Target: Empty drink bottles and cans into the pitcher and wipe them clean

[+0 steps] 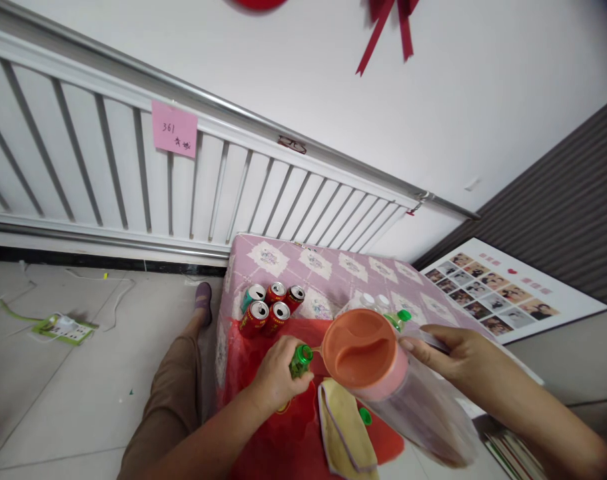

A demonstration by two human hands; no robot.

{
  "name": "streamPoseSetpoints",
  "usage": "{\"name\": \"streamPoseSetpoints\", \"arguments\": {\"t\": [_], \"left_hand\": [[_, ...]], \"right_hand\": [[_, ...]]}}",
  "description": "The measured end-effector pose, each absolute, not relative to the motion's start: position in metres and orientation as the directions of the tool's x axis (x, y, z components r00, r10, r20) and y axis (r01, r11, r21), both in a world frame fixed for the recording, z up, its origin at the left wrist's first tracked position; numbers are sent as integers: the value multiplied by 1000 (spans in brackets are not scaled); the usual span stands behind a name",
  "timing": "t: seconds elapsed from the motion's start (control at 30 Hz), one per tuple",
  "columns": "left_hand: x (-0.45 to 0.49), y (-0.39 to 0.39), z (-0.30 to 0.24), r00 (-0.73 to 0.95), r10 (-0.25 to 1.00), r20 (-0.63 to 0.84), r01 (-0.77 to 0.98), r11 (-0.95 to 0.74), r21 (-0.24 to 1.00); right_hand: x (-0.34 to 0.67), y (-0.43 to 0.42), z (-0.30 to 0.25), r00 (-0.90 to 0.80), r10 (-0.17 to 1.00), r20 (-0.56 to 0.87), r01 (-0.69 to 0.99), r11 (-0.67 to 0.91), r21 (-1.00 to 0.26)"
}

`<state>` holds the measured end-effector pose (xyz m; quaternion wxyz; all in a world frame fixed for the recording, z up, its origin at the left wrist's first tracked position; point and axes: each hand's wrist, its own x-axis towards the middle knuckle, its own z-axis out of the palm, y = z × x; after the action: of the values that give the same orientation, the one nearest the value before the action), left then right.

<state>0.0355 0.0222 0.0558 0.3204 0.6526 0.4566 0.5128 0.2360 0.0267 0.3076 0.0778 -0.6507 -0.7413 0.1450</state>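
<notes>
My left hand [276,377] is closed around a small green bottle [300,361] standing on the red mat. My right hand [446,353] grips the side of a clear pitcher [408,400] with an orange lid [360,347]. The pitcher is tilted, its spout right at the green bottle's mouth. A loose green cap [366,416] lies on the mat beside a folded yellow cloth [343,433].
Several opened drink cans [270,307] stand at the far left of the small table with a pink patterned cover [333,263]. More bottles [383,307] stand behind the pitcher. My leg [176,393] is left of the table. A power strip [66,328] lies on the floor. A photo board [508,290] leans at the right.
</notes>
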Motion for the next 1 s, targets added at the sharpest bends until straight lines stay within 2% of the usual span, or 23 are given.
{"name": "streamPoseSetpoints", "arguments": {"t": [0.4,0.67,1.0], "left_hand": [[35,23,57,63,925,375,265,-378,887],[36,23,56,64,928,366,273,-369,888],[33,22,57,64,925,375,265,-378,887]], "right_hand": [[233,27,310,-110,987,-117,948,68,-312],[229,26,311,-95,991,-95,935,56,-350],[228,26,310,-70,992,-105,948,34,-315]]}}
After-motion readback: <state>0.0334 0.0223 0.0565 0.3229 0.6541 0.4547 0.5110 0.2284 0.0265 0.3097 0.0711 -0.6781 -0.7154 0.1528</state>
